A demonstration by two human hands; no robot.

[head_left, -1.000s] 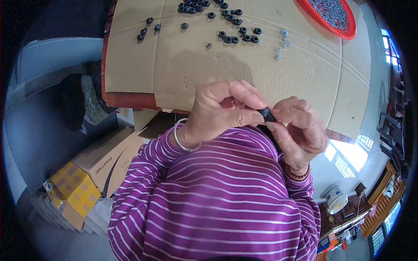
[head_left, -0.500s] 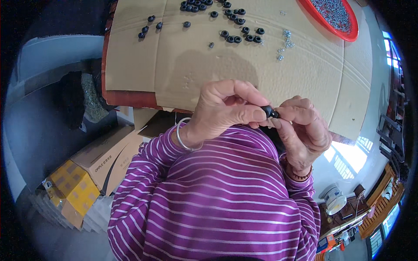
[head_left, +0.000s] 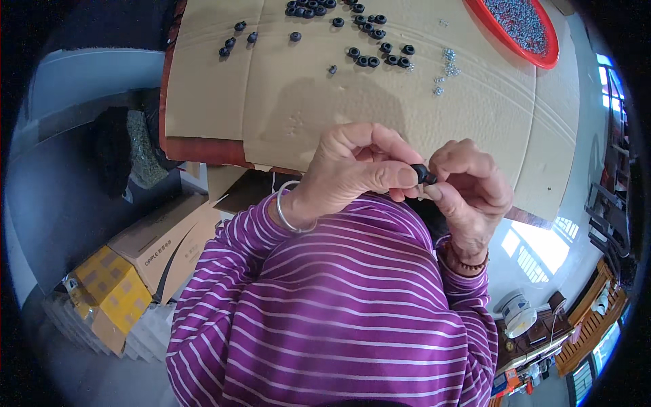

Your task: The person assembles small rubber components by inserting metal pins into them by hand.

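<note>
Between thumb and fingers my left hand (head_left: 363,163) pinches a small round black part (head_left: 420,173) with a narrower end. My right hand (head_left: 475,186) meets it from the right, thumb and index fingertip closed at the narrow end. Whether a tiny screw is between those fingertips is too small to tell. Both hands are above the near edge of a cardboard sheet (head_left: 203,102). Farther off lie several similar black parts (head_left: 367,27), some with a ring-like opening. One small dark piece (head_left: 332,69) sits apart from them, nearer to my hands.
Small silvery metal pieces (head_left: 450,62) lie scattered on the cardboard right of the black parts. At the far right stands a red tray (head_left: 550,54) heaped with many more. Cardboard boxes (head_left: 163,244) are on the floor at left. A white bucket (head_left: 519,317) stands at the lower right.
My right index finger has lifted slightly and shifted at the black part's narrow end. My left hand keeps its pinch, and the whole view has moved a little.
</note>
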